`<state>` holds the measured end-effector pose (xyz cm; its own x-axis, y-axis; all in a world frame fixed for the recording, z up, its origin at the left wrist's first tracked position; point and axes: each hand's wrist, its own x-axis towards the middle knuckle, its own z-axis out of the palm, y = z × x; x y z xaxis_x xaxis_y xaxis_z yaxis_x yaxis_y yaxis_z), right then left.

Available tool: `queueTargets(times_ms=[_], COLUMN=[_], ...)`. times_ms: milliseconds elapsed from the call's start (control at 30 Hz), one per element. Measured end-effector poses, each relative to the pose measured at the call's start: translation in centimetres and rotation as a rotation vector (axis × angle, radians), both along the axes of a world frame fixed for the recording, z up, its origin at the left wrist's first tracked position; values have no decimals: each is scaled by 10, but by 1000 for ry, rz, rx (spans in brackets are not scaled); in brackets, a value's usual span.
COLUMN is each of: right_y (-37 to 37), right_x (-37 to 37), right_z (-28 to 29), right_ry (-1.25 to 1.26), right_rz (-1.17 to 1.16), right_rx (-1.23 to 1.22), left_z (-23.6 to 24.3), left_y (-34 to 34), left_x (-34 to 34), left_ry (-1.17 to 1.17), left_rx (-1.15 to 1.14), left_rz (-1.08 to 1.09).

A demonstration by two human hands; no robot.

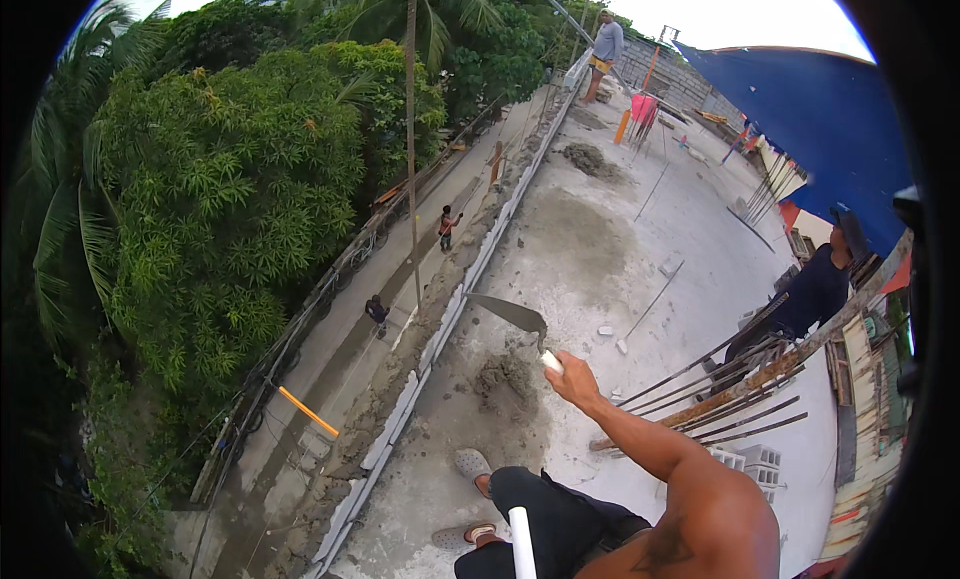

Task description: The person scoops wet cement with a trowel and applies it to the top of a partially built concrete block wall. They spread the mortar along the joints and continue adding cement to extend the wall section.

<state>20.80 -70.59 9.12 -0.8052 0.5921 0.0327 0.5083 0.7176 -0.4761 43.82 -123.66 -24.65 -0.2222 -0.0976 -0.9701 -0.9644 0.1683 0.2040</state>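
Right hand (574,381): fingers wrapped round the white handle (551,361) of a trowel (510,311) | Trowel: grey, pointed, mortar-smeared at its heel, above the concrete slab (655,234), near a mortar heap (504,385) | Left hand: fingers cannot be told

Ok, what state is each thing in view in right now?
Pointed trowel: held up, mortar-caked at the heel
Right hand: closed around the white handle
Left hand: out of view
Nearer mortar heap: piled, rough-surfaced
Farther mortar heap: piled
Concrete hollow blocks: stacked
Blue tarp: spread overhead
Grey clogs: worn
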Motion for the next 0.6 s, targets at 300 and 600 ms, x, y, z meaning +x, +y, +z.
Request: queueTargets(times_ms=[300, 600], right_y=[158, 201], right_x=[-26, 96], right_z=[-55, -173], right_ry=[782, 107], right_rz=[-451, -744], right_rx=[-210, -640], left_z=[41, 216], left_y=[40, 278], left_x=[-237, -364], left_ry=[276, 438], left_rx=[173, 5], left_rz=[-545, -700])
